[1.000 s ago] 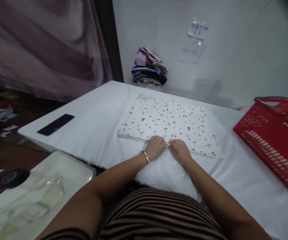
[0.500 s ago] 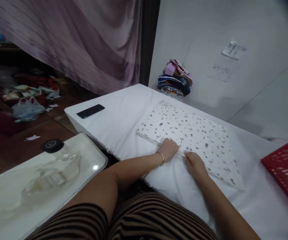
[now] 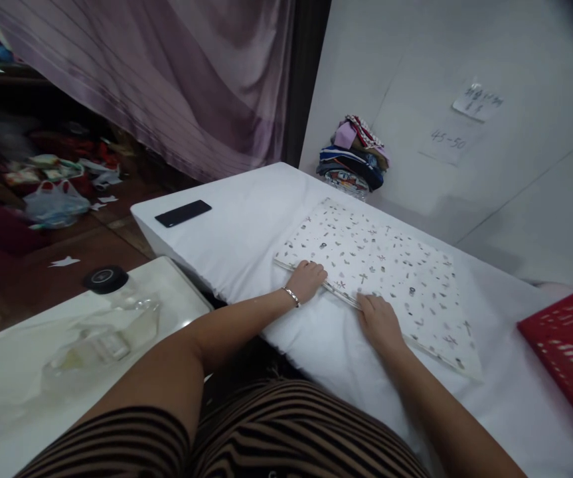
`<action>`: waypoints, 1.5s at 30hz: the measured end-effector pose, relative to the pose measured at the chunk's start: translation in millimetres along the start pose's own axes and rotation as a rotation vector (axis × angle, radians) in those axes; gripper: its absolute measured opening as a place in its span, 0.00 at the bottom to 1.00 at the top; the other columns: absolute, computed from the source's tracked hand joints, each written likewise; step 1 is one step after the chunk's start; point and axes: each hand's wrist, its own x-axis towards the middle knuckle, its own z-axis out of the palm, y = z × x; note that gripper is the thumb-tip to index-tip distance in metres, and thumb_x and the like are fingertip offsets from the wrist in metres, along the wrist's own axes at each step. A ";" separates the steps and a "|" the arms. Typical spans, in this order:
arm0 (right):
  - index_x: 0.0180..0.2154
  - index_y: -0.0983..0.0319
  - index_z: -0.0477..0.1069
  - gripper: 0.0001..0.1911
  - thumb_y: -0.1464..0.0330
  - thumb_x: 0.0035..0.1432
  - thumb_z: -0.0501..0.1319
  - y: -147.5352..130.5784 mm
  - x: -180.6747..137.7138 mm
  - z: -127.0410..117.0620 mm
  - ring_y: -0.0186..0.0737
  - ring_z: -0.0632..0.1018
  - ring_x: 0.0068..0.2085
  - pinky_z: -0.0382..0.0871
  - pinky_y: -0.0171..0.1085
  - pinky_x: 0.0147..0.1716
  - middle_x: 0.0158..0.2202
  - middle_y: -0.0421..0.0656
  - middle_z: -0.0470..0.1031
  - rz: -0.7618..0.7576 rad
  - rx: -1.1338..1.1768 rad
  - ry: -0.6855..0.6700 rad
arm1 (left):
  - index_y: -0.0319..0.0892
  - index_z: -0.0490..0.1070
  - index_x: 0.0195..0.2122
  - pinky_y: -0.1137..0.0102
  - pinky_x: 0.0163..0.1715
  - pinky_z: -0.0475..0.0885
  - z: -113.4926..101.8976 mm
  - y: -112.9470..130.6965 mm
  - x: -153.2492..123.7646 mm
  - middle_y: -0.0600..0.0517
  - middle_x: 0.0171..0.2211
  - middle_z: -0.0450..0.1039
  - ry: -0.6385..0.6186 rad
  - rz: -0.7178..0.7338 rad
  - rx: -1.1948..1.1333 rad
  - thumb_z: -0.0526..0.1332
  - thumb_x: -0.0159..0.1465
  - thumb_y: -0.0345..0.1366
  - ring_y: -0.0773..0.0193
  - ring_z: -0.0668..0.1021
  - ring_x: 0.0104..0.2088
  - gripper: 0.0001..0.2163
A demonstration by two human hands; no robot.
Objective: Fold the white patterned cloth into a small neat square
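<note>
A folded white cloth with small dark prints [image 3: 380,272] lies flat on the white-covered table [image 3: 246,226]. My left hand [image 3: 308,279], with a bracelet on the wrist, rests on the cloth's near edge toward its left corner, fingers curled over the edge. My right hand [image 3: 378,321] lies on the same near edge further right, fingers bent onto the hem. Both hands touch the cloth; it stays flat on the table.
A black phone [image 3: 183,213] lies at the table's far left. A stack of folded clothes [image 3: 354,158] stands against the wall. A red plastic basket [image 3: 570,352] is at the right. A side surface with a clear bottle [image 3: 107,325] is at left; clutter covers the floor.
My hands have slid apart along the cloth's near edge, the left one going further left. My head has turned left, so the basket has slipped toward the right border.
</note>
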 end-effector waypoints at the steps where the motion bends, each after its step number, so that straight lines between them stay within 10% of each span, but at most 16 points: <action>1: 0.50 0.64 0.67 0.16 0.71 0.60 0.52 -3.0 3.2 -0.4 0.47 0.69 0.41 0.61 0.43 0.40 0.41 0.51 0.72 0.003 -0.011 0.001 | 0.39 0.68 0.38 0.62 0.41 0.59 0.1 -1.4 -0.5 0.47 0.38 0.70 -0.010 0.004 -0.005 0.50 0.62 0.25 0.57 0.70 0.40 0.09; 17: 0.48 0.63 0.69 0.14 0.70 0.62 0.52 -25.9 32.5 -9.3 0.44 0.69 0.41 0.60 0.39 0.42 0.41 0.50 0.72 -0.045 0.012 -0.167 | 0.43 0.72 0.39 0.62 0.44 0.60 -3.0 -22.0 -9.5 0.48 0.41 0.72 -0.092 0.038 -0.180 0.53 0.60 0.25 0.58 0.70 0.43 0.12; 28: 0.45 0.61 0.71 0.14 0.69 0.56 0.59 -19.2 54.7 -12.2 0.39 0.72 0.41 0.64 0.35 0.43 0.40 0.43 0.74 0.131 0.494 -0.254 | 0.43 0.72 0.30 0.62 0.49 0.61 -10.2 -4.4 -9.6 0.51 0.44 0.70 0.037 0.053 -0.472 0.57 0.60 0.32 0.61 0.69 0.47 0.05; 45: 0.36 0.58 0.75 0.10 0.72 0.57 0.56 -10.3 60.2 -2.7 0.36 0.74 0.40 0.65 0.34 0.41 0.38 0.40 0.75 0.231 0.671 -0.256 | 0.41 0.74 0.31 0.63 0.47 0.61 -4.4 9.9 6.5 0.50 0.43 0.72 -0.045 0.183 -0.252 0.53 0.65 0.32 0.59 0.69 0.47 0.10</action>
